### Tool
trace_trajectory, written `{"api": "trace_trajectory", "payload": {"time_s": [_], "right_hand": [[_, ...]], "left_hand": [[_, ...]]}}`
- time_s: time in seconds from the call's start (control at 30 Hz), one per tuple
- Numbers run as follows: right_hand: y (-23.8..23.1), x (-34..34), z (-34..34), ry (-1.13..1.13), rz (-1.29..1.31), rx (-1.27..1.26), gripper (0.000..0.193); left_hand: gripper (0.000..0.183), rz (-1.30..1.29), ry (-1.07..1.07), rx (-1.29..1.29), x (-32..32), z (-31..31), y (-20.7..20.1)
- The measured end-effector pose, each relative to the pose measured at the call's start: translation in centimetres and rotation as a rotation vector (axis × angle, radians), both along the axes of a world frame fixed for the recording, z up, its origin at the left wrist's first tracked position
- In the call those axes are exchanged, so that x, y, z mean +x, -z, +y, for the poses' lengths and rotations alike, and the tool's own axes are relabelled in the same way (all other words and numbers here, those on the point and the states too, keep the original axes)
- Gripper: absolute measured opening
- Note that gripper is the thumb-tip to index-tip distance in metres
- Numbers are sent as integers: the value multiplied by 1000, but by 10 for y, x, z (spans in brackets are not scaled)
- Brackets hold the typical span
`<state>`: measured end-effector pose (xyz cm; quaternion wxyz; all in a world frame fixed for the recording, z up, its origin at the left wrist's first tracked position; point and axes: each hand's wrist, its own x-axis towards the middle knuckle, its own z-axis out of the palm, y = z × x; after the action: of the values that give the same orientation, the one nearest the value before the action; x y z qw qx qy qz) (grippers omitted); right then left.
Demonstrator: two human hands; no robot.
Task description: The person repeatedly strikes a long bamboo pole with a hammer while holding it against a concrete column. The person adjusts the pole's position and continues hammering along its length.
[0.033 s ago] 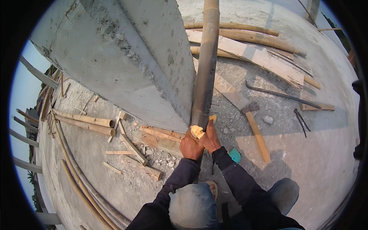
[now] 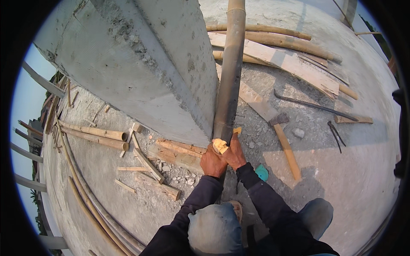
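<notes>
A thick bamboo pole stands upright along the corner of a grey concrete column. At its lower part my left hand and my right hand are closed side by side. Crumpled pale-yellow material, cloth-like or plastic, bulges out between them. More of this yellow shows at the pole's right side, by my right fingertips. My thumbs press in close to the pole. The undersides of my fingers are hidden, and so is the pole's foot behind my hands.
To the right lies a hammer-like tool with a wooden handle, beside a teal object. Farther off are a dark bent bar, a broad board and bamboo poles. Wood offcuts, rubble and long poles lie left.
</notes>
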<state>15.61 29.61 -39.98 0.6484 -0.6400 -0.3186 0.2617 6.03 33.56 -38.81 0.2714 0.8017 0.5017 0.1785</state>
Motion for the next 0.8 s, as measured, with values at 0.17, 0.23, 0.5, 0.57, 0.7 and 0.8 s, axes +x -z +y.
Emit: {"api": "trace_trajectory", "payload": {"time_s": [0.17,0.23,0.5,0.57,0.7,0.8], "right_hand": [[-2,2,1,-20,-6,43,64],[-3,3,1,-22,15,40,63],[-5,2,-1,-26,98,84,63],[-5,2,0,-34,86,96,63],[-8,3,0,-21,70,51,63],[-12,4,-1,-25,20,-20,61]], "left_hand": [[57,-31,16,-11,0,2,3],[57,-34,16,0,-1,2,4],[53,-47,20,-17,0,3,5],[53,-47,23,-15,0,4,5],[55,-54,20,-10,1,4,3],[56,-44,10,-15,2,4,2]]}}
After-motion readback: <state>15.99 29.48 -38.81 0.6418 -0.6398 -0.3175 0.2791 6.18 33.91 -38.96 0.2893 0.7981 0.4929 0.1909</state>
